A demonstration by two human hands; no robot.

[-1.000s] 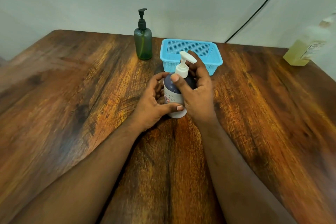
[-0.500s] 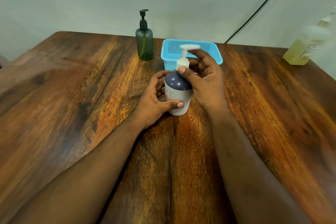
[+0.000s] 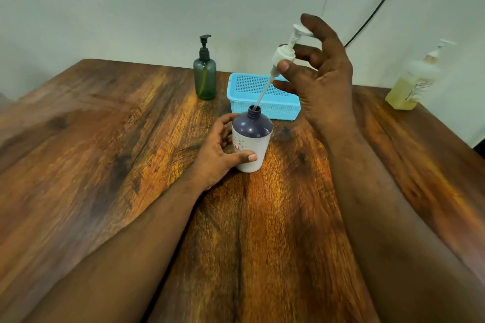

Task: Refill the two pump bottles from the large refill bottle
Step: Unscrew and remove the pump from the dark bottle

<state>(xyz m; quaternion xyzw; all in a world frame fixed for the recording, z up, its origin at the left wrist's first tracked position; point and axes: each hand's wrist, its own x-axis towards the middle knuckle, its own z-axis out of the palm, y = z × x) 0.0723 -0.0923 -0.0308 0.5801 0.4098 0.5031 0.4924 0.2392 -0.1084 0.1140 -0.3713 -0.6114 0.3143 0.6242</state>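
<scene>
Two hands are working around the white bottle [image 3: 251,144], which is standing upright on the wooden table [image 3: 105,139], just in front of the blue basket [image 3: 262,97]. The left hand [image 3: 217,155] is wrapping around the bottle's lower body, thumb pressing across its front. The right hand [image 3: 320,78] is pinching the white pump head [image 3: 284,56] above and to the right of the bottle, and the pump's dip tube [image 3: 265,92] is slanting down with its tip sitting in the open neck. Behind and to the left of the bottle, a green pump bottle [image 3: 205,78] is standing upright beside the basket. Far to the bottle's right, the large refill bottle [image 3: 412,84] of yellowish liquid is sitting at the table's edge.
</scene>
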